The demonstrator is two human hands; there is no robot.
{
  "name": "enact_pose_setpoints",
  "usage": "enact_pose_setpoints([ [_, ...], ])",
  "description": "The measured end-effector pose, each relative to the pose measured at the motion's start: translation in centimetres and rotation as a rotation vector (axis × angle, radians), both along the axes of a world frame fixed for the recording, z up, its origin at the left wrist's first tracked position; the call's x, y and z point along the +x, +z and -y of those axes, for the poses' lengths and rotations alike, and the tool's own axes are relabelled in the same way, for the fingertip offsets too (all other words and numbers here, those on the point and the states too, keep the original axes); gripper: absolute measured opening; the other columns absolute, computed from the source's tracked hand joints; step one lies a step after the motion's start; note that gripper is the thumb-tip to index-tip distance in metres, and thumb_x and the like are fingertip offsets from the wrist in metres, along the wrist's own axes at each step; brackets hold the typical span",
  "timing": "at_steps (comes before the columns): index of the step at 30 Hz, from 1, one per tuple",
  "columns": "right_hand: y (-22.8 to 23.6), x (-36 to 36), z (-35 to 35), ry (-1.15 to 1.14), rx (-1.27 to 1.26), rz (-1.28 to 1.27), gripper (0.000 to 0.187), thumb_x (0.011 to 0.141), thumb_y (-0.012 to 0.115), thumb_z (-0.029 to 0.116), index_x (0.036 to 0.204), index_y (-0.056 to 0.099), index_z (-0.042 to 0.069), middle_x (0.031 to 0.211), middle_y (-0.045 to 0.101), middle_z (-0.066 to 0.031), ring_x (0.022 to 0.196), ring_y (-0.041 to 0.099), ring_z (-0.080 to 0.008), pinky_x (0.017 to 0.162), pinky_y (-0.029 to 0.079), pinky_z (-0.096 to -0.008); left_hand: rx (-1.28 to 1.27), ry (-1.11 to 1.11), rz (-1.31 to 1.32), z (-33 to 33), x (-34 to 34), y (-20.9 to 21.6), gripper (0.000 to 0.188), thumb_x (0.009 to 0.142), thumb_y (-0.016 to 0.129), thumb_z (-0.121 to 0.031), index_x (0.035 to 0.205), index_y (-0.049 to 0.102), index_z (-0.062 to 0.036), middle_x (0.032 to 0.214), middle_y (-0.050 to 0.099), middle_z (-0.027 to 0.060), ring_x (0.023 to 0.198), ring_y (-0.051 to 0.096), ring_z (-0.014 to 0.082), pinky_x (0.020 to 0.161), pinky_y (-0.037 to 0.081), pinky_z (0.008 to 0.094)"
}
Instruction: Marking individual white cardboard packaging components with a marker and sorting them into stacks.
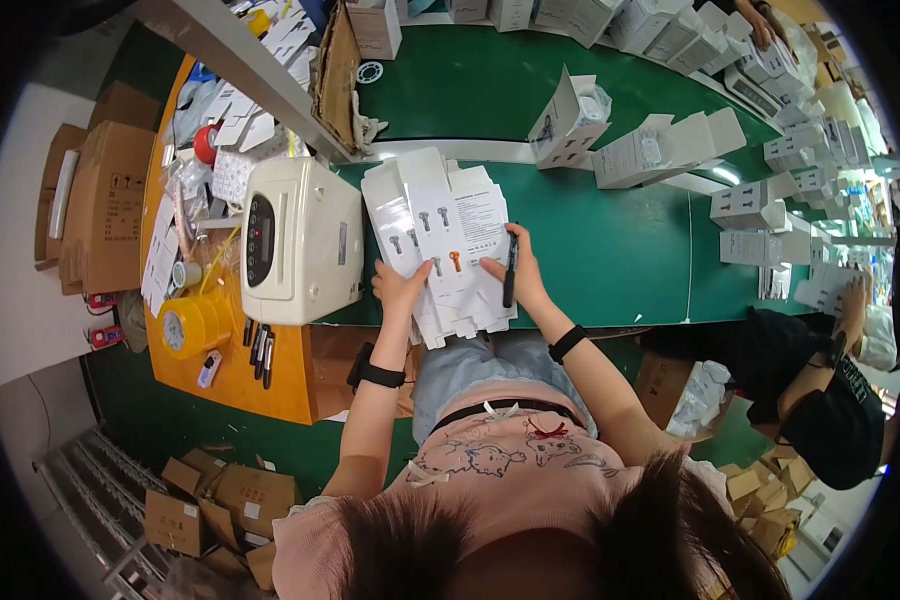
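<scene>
Green conveyor belt [610, 250] runs across the workplace, with a stack of flat white cartons [448, 235] lying at its near edge in front of the person. Her left hand [400, 290] presses flat, fingers spread, on the stack's lower left corner, gripping nothing. Her right hand [518, 272] rests on the stack's right edge, fingers closed around a black marker [510, 270] held upright. Just left of the stack stands a cream machine [300, 240]; folded white boxes [660, 148] lie farther along the belt.
</scene>
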State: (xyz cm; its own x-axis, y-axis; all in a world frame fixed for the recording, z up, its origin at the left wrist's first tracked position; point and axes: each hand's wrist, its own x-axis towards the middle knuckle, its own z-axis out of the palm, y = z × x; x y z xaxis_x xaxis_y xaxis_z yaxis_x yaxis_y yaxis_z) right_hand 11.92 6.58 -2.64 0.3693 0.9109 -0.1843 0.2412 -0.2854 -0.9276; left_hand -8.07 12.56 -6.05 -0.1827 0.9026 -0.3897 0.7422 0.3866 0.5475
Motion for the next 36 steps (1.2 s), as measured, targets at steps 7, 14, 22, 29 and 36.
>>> enact_pose_setpoints([
  [7, -1.4, -1.7, 0.8, -0.109, -0.025, -0.263, 0.065, 0.068, 0.071, 0.017, 0.117, 0.029, 0.003, 0.108, 0.046, -0.0174, 0.099, 0.046, -0.0224, 0.084, 0.039, -0.0308, -0.163, -0.023, 0.634, -1.1, -1.8, 0.5, 0.071, 0.066, 0.070, -0.014, 0.119, 0.028, 0.0083, 0.104, 0.051, 0.0183, 0.085, 0.055, 0.0215, 0.075, 0.043, 0.0281],
  [14, -0.6, -1.5, 2.2, -0.130, -0.042, -0.210, 0.062, 0.070, 0.069, 0.016, 0.116, 0.029, 0.003, 0.106, 0.046, -0.0154, 0.098, 0.046, -0.0219, 0.084, 0.038, -0.0309, -0.231, -0.015, 0.695, -0.3, -0.3, 3.6, 0.063, 0.068, 0.069, -0.013, 0.113, 0.031, 0.0065, 0.107, 0.048, 0.0178, 0.093, 0.051, 0.0220, 0.077, 0.042, 0.0281],
  [22, -0.1, 0.6, 4.4, -0.130, -0.031, -0.268, 0.060, 0.071, 0.068, 0.016, 0.115, 0.029, 0.003, 0.103, 0.047, -0.0136, 0.095, 0.045, -0.0194, 0.083, 0.038, -0.0295, -0.208, -0.006, 0.888, 2.5, 2.2, 4.6, 0.055, 0.068, 0.069, -0.016, 0.106, 0.034, 0.0031, 0.105, 0.047, 0.0172, 0.095, 0.050, 0.0227, 0.079, 0.042, 0.0293],
  [29, -0.6, 1.7, 9.3, -0.228, 0.044, -0.425, 0.058, 0.073, 0.066, 0.015, 0.115, 0.029, 0.003, 0.102, 0.046, -0.0120, 0.093, 0.044, -0.0169, 0.081, 0.038, -0.0273, -0.051, -0.155, 0.959, 8.1, 4.0, 3.1, 0.059, 0.064, 0.069, -0.004, 0.109, 0.031, -0.0003, 0.108, 0.046, 0.0142, 0.099, 0.047, 0.0224, 0.082, 0.041, 0.0309],
  [36, 2.8, 3.9, 16.9, -0.337, 0.103, -0.593, 0.053, 0.076, 0.063, 0.013, 0.116, 0.029, 0.004, 0.103, 0.046, -0.0097, 0.094, 0.044, -0.0152, 0.081, 0.038, -0.0256, -0.140, -0.125, 0.973, 13.6, 8.0, 7.4, 0.066, 0.060, 0.066, 0.005, 0.114, 0.029, -0.0002, 0.107, 0.046, 0.0132, 0.099, 0.048, 0.0230, 0.082, 0.041, 0.0320],
])
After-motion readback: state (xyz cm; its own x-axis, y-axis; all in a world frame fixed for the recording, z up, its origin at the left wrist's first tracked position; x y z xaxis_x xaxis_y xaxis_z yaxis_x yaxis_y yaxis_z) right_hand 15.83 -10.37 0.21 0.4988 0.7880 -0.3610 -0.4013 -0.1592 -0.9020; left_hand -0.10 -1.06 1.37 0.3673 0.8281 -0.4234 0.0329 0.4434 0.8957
